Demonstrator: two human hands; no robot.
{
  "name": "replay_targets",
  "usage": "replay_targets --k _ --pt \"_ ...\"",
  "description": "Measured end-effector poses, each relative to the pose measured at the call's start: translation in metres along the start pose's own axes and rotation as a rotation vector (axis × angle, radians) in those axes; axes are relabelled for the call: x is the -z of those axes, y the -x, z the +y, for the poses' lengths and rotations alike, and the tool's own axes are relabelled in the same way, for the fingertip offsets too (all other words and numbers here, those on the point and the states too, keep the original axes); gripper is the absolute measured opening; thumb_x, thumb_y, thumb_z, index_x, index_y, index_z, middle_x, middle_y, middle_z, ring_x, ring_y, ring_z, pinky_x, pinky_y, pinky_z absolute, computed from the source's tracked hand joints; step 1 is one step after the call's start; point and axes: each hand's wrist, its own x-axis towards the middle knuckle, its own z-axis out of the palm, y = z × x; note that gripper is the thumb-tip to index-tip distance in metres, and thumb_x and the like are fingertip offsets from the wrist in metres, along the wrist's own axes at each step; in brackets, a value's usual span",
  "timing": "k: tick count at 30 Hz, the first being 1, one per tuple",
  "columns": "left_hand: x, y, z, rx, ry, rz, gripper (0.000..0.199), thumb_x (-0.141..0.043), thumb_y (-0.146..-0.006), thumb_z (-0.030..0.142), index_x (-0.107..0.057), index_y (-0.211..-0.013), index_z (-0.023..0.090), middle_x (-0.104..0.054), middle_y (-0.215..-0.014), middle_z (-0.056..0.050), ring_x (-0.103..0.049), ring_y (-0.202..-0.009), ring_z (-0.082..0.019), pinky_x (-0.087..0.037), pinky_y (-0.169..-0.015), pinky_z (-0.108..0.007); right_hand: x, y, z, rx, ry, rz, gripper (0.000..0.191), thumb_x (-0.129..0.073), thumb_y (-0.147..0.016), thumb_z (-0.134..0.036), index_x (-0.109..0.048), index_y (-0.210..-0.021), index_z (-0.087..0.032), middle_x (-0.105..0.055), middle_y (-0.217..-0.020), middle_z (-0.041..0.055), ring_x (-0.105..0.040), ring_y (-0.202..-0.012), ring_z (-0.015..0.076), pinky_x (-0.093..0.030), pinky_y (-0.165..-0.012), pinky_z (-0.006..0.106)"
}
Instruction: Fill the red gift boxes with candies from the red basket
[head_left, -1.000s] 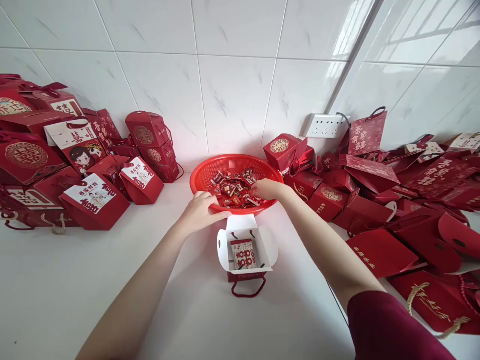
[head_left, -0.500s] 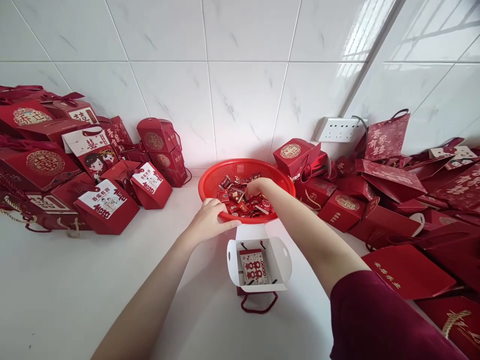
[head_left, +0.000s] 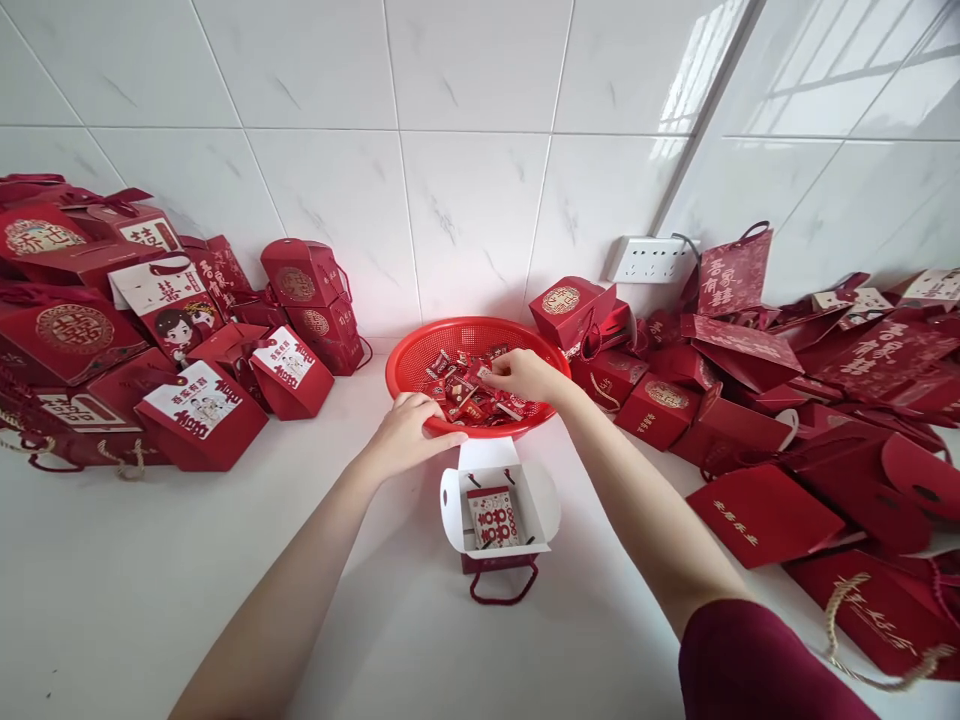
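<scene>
One red basket [head_left: 405, 368] holds wrapped sweets [head_left: 459, 390] too jumbled to count; your left hand [head_left: 405, 432] rests loosely on its rim, thumb spread. Your right hand's [head_left: 523, 374] fingers bunch above them, any catch hidden. One open box [head_left: 535, 500] stands nearer you.

We see a bright red basket [head_left: 480, 328] dotted with tiny holes, and red and white sweets [head_left: 461, 388]. Our box [head_left: 529, 503] is white inside with a dark red handle [head_left: 504, 602]. The wall [head_left: 480, 200] has grey streaks on white.
</scene>
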Motion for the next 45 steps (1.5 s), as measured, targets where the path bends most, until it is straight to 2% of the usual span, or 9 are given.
replay_targets --k 4,7,13,18,25,30,36,41,45 --pt "0.007 0.002 0.020 0.050 0.024 0.175 0.033 -0.064 -0.084 0.053 -0.065 -0.096 0.023 -0.065 -0.113 -0.005 -0.054 -0.112 -0.028 -0.029 -0.109 -0.052 0.006 0.059 -0.017 0.168 -0.392 0.225 0.036 -0.061 -0.088 -0.041 -0.043 -0.065 -0.020 -0.048 -0.062 -0.0044 -0.043 -0.058 0.0100 -0.035 -0.056 0.025" --pt "0.018 0.010 0.050 -0.014 0.155 0.358 0.024 -0.055 -0.093 0.042 -0.066 -0.099 0.022 -0.065 -0.114 -0.006 -0.057 -0.112 -0.023 -0.037 -0.106 -0.043 0.013 0.095 -0.032 0.231 -0.583 0.228 0.021 -0.066 -0.086 -0.036 -0.051 -0.085 -0.021 -0.059 -0.075 -0.0019 -0.055 -0.068 0.0132 -0.045 -0.063 0.026" --pt "0.031 0.038 0.102 -0.163 0.539 0.062 0.020 -0.060 -0.092 0.037 -0.066 -0.090 0.018 -0.066 -0.084 -0.002 -0.061 -0.081 -0.016 -0.049 -0.073 -0.026 0.027 0.129 -0.055 0.391 -0.700 0.171 0.025 -0.071 -0.086 -0.027 -0.059 -0.108 -0.020 -0.069 -0.101 0.0042 -0.067 -0.092 0.0178 -0.054 -0.083 0.032" --pt "0.033 0.046 0.110 -0.204 0.480 0.095 0.022 -0.058 -0.093 0.033 -0.064 -0.081 0.016 -0.060 -0.075 0.000 -0.054 -0.071 -0.013 -0.044 -0.066 -0.024 0.029 0.136 -0.060 0.431 -0.676 0.143 0.018 -0.068 -0.089 -0.024 -0.064 -0.105 -0.020 -0.071 -0.100 0.0037 -0.068 -0.091 0.0176 -0.056 -0.082 0.031" --pt "0.043 0.043 0.103 -0.142 0.414 0.066 0.031 -0.052 -0.095 0.045 -0.066 -0.087 0.018 -0.068 -0.086 -0.002 -0.063 -0.082 -0.017 -0.048 -0.072 -0.026 0.032 0.139 -0.054 0.402 -0.521 0.098 0.017 -0.059 -0.095 -0.023 -0.064 -0.110 -0.020 -0.072 -0.103 0.0034 -0.068 -0.090 0.0167 -0.054 -0.081 0.029" --pt "0.052 0.036 0.086 -0.005 0.294 0.164 0.030 -0.053 -0.094 0.048 -0.069 -0.097 0.023 -0.072 -0.102 -0.002 -0.065 -0.099 -0.020 -0.050 -0.086 -0.030 0.025 0.133 -0.046 0.355 -0.352 -0.241 0.021 -0.052 -0.095 -0.018 -0.069 -0.108 -0.020 -0.074 -0.103 0.0041 -0.068 -0.090 0.0176 -0.052 -0.078 0.028" --pt "0.026 0.008 0.035 -0.065 0.155 0.071 0.032 -0.050 -0.094 0.049 -0.069 -0.098 0.023 -0.071 -0.107 -0.004 -0.065 -0.099 -0.020 -0.051 -0.086 -0.033 0.040 0.119 -0.013 0.261 -0.483 -0.045 0.023 -0.054 -0.095 -0.030 -0.070 -0.108 -0.020 -0.073 -0.106 0.0043 -0.067 -0.097 0.0191 -0.051 -0.087 0.033" --pt "0.001 -0.006 0.001 -0.135 -0.062 0.027 0.033 -0.061 -0.085 0.057 -0.069 -0.088 0.024 -0.073 -0.096 0.000 -0.063 -0.097 -0.021 -0.021 -0.116 -0.053 0.035 0.073 0.033 0.145 -0.693 -0.027 0.025 -0.057 -0.092 -0.034 -0.067 -0.109 -0.018 -0.072 -0.101 0.0061 -0.067 -0.096 0.0185 -0.052 -0.091 0.036" --pt "-0.007 -0.004 -0.001 -0.167 -0.173 0.078 0.037 -0.058 -0.085 0.060 -0.068 -0.085 0.024 -0.071 -0.090 0.000 -0.061 -0.091 -0.021 -0.021 -0.115 -0.051 0.019 0.016 0.042 0.032 -0.488 -0.123 0.025 -0.055 -0.092 -0.028 -0.067 -0.111 -0.017 -0.072 -0.110 0.0080 -0.067 -0.098 0.0180 -0.054 -0.086 0.029"
